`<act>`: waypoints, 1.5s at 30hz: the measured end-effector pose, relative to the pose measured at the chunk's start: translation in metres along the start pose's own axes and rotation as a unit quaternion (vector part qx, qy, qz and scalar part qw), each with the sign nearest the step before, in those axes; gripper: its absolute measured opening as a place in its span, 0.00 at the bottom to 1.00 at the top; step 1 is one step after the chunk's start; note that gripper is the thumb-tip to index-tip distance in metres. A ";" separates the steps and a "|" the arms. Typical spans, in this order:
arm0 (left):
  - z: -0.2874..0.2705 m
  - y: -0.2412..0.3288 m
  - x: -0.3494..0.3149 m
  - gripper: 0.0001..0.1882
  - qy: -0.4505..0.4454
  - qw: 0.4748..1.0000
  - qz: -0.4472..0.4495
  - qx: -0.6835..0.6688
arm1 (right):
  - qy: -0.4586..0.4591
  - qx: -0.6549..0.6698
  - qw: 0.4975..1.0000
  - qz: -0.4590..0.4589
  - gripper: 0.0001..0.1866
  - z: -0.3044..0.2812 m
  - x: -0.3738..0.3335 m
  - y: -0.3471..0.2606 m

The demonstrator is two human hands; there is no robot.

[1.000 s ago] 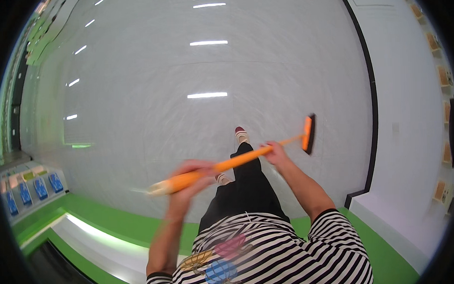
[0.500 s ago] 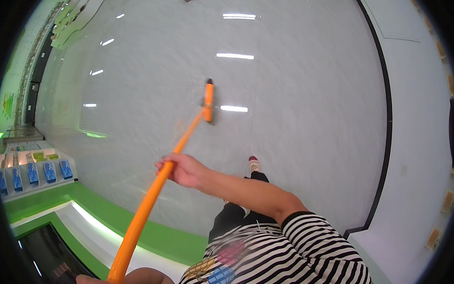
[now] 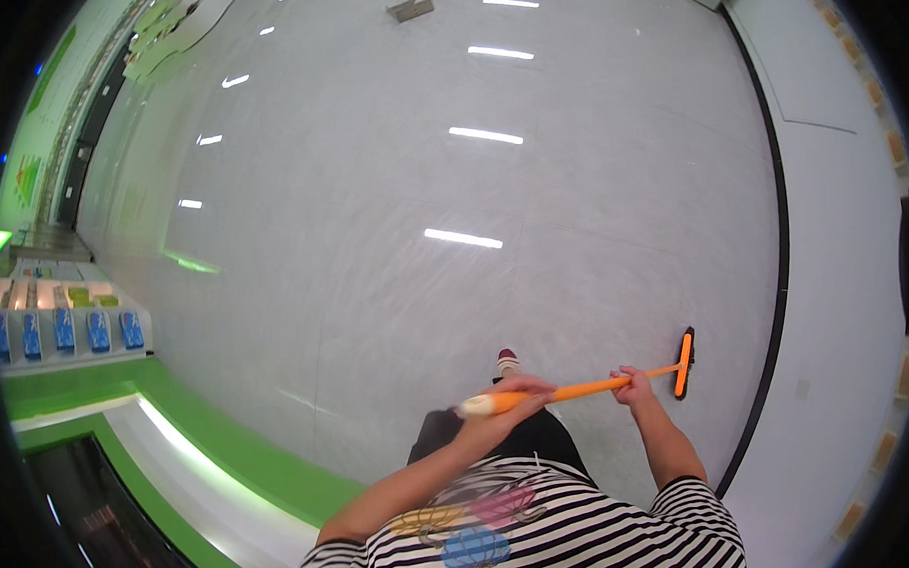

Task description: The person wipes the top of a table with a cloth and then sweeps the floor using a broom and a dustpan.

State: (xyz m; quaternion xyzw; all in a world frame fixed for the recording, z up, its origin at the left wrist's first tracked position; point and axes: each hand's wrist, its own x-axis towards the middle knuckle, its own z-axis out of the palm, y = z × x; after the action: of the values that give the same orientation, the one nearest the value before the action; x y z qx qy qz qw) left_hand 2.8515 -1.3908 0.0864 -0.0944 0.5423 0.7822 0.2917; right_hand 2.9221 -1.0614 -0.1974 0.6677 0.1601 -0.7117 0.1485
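Observation:
An orange long-handled broom [image 3: 588, 387] stretches sideways in front of my body. Its narrow head [image 3: 685, 364], orange with a dark edge, rests on the grey floor off to my right. My left hand [image 3: 519, 400] is closed around the upper handle, just below the pale end cap. Farther down the handle, near the head, my right hand [image 3: 633, 385] grips it with fingers wrapped round.
A grey dustpan [image 3: 410, 7] with an upright handle stands far ahead. Along the right runs a white wall [image 3: 822, 201] with a black baseboard [image 3: 780, 243]. At left are a green-edged counter [image 3: 107, 378] and a display shelf with several blue boxes [image 3: 64, 331].
The broom head has swung from ahead of me to my right and nearer. My right hand moved right with it, and my left hand came from the lower left to in front of my body.

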 end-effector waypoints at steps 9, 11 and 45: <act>-0.090 0.125 -0.043 0.06 0.111 0.982 0.144 0.060 | -0.177 -0.113 0.972 0.109 0.05 0.187 -0.019 0.104; -0.130 0.161 -0.068 0.05 0.106 0.940 0.316 0.075 | -0.279 -0.166 0.936 0.134 0.05 0.259 -0.073 0.170; -0.247 0.336 0.231 0.11 0.128 0.985 0.111 -0.035 | -0.082 -0.205 0.971 0.091 0.04 0.598 0.008 0.007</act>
State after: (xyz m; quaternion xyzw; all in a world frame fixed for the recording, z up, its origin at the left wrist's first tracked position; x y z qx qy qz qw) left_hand 2.4347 -1.6136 0.1486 -0.1431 0.5545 0.8097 0.1282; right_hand 2.3847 -1.3228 -0.1711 0.5740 0.2283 -0.6999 0.3585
